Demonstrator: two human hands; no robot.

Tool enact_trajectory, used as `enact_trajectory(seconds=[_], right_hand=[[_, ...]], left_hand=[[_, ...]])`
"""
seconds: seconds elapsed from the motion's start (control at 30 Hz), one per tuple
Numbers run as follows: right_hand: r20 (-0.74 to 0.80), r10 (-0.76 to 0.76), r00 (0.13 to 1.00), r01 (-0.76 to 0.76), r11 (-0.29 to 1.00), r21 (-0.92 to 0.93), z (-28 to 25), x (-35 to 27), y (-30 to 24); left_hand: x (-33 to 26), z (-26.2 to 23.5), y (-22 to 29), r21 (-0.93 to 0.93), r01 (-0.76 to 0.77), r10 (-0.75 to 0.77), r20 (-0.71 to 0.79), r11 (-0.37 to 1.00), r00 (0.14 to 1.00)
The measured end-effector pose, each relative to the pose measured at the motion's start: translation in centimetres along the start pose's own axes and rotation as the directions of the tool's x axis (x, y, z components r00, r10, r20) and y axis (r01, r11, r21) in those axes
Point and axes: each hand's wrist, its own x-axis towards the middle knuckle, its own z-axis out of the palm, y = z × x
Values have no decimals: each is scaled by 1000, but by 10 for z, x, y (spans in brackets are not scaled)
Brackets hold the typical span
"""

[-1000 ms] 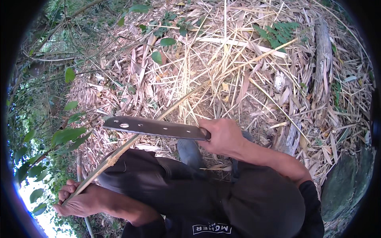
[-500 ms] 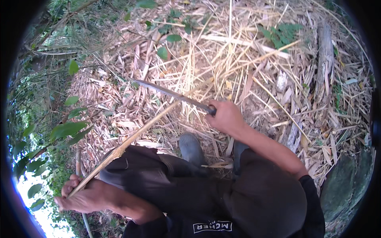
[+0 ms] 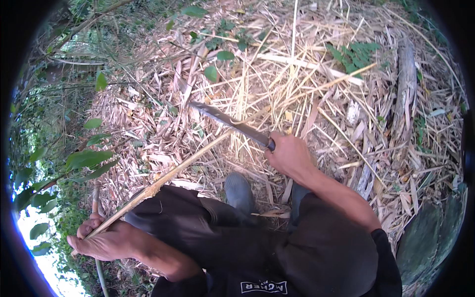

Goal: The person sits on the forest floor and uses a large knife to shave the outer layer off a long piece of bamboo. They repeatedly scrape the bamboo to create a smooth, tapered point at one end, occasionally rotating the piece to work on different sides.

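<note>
Knife (image 3: 217, 115) moved outward, gripped by right hand (image 3: 292, 156); left hand (image 3: 111, 242) clasps strip (image 3: 173, 173); shirt (image 3: 263, 287) lettered.

Ground (image 3: 322, 142): brown soil under dry leaves (image 3: 148, 146)
Pale strips (image 3: 242, 91): scattered crisscross, upper middle
Weathered log (image 3: 406, 74): lengthwise, right side
</note>
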Motion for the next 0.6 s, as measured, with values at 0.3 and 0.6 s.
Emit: enact_trajectory(seconds=[0.3, 0.6], right_hand=[[9, 195, 981, -195, 980, -41, 18, 38, 62], [18, 346, 938, -335, 918, -215, 31, 36, 115]], left_hand=[[1, 1, -6, -86, -25, 29, 37, 996, 999], [13, -15, -12, 154, -150, 118, 199, 977, 973]])
